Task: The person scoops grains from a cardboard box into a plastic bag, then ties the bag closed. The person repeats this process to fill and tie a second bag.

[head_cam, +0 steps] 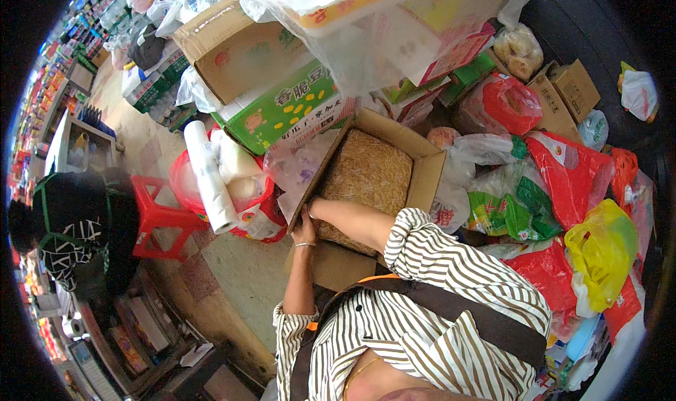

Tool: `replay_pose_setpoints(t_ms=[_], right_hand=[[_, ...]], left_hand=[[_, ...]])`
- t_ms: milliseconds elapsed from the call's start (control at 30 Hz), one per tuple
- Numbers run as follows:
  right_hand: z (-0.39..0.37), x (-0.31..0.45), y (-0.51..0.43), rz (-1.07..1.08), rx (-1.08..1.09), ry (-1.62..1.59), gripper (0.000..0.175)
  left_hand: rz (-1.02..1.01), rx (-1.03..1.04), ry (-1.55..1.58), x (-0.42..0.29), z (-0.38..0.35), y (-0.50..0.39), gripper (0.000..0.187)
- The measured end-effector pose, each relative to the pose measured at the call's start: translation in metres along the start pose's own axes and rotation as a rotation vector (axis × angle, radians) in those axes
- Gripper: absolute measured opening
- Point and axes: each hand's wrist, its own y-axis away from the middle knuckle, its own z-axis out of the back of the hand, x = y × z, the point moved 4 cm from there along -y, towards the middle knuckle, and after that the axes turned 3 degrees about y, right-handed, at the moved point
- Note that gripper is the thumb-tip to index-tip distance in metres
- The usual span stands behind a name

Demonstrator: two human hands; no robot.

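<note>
Before me stands an opened cardboard box [429, 176], its flaps spread, with a large brown, grainy-looking block or bag [367, 171] filling it; what it is made of I cannot tell. At the box's left side is my left hand [304, 231], a thin bracelet on its wrist, with the fingers against the cardboard. My right hand [312, 209] reaches across to the same side wall, its fingers mostly hidden behind the wrist and the box edge. The two hands are close together, and their exact grip does not show.
Left of the box, a white roll of plastic bags [207, 176] lies on a red bag beside a red plastic stool [158, 219]. A person in dark clothes [84, 232] is farther left. Printed cartons [285, 105] stand beyond; filled plastic bags [570, 179] crowd the right.
</note>
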Motion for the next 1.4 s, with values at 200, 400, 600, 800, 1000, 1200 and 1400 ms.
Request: replay_pose_setpoints(t_ms=[200,400,600,800,1000,1200,1400], right_hand=[[0.014,-0.001,-0.015,-0.003,0.022,0.001,0.072],[0.016,-0.006,-0.024,-0.007,0.041,-0.011,0.071],[-0.008,-0.003,-0.026,-0.033,0.031,-0.013,0.071],[-0.005,0.010,0.004,-0.008,0.089,0.041,0.070],[0.047,0.022,0.081,0.141,0.250,0.202,0.069],[0.058,0.019,0.161,0.345,-0.264,0.183,0.052],[0.012,-0.003,0.229,0.381,-0.656,0.015,0.039]], left_hand=[[0.148,0.270,0.452,0.064,-0.017,-0.022,0.051],[-0.022,0.207,0.267,0.058,-0.005,-0.009,0.054],[0.211,0.178,0.462,0.021,-0.004,-0.001,0.068],[0.484,0.063,0.393,-0.015,0.009,0.010,0.084],[1.264,-0.235,-0.296,-0.110,-0.009,0.031,0.049],[0.396,0.326,0.626,-0.001,-0.002,-0.006,0.073],[0.511,0.158,0.441,0.048,-0.009,-0.016,0.092]])
